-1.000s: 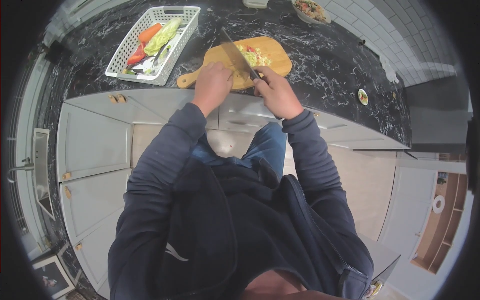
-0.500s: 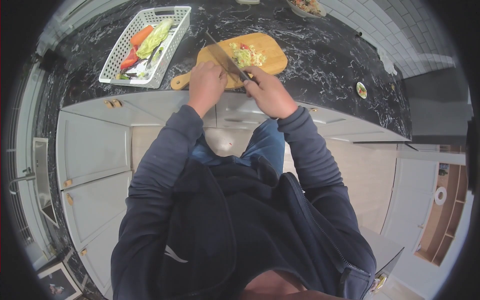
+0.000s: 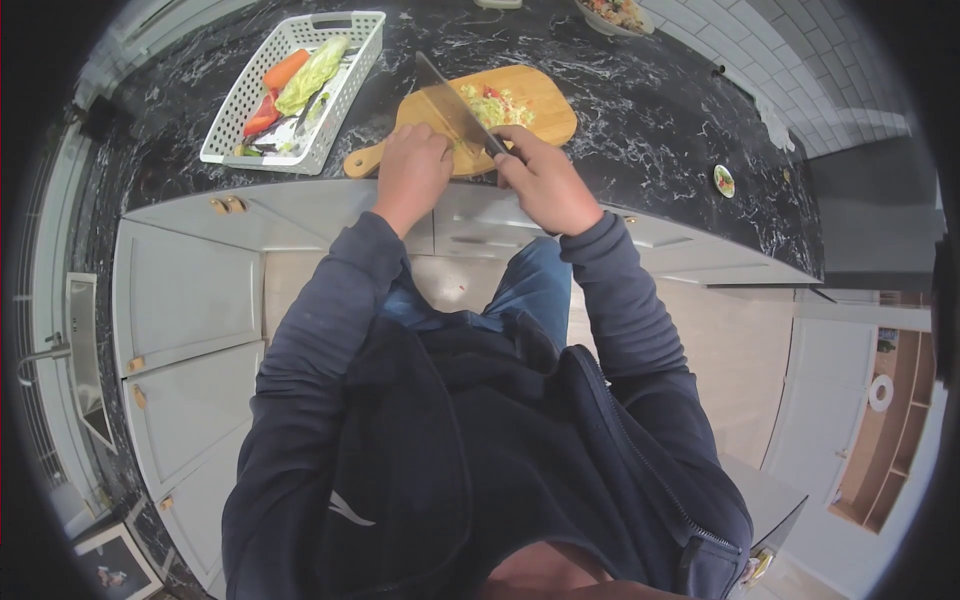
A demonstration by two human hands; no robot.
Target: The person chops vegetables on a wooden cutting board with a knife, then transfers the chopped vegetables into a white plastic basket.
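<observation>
My right hand (image 3: 543,175) is closed round the dark handle of a broad-bladed kitchen knife (image 3: 450,98). Its blade points up and left over a wooden cutting board (image 3: 546,92). Chopped pale-green and red vegetables (image 3: 505,107) lie on the board to the right of the blade. On the near left of the board, beside the blade, rests my left hand (image 3: 413,170) with its fingers curled and pressed together. Whatever lies under those fingers is hidden.
Left of the board stands a white perforated basket (image 3: 215,145) holding a lettuce head (image 3: 312,75), a carrot (image 3: 286,69) and red pepper (image 3: 262,115). A bowl of mixed food (image 3: 618,14) is at the back. A small dish (image 3: 723,181) sits on the marbled counter (image 3: 650,130) at right.
The knife blade has lifted a little and its tip has shifted slightly up and right. My right hand has moved slightly right with it. My left hand stays in nearly the same place.
</observation>
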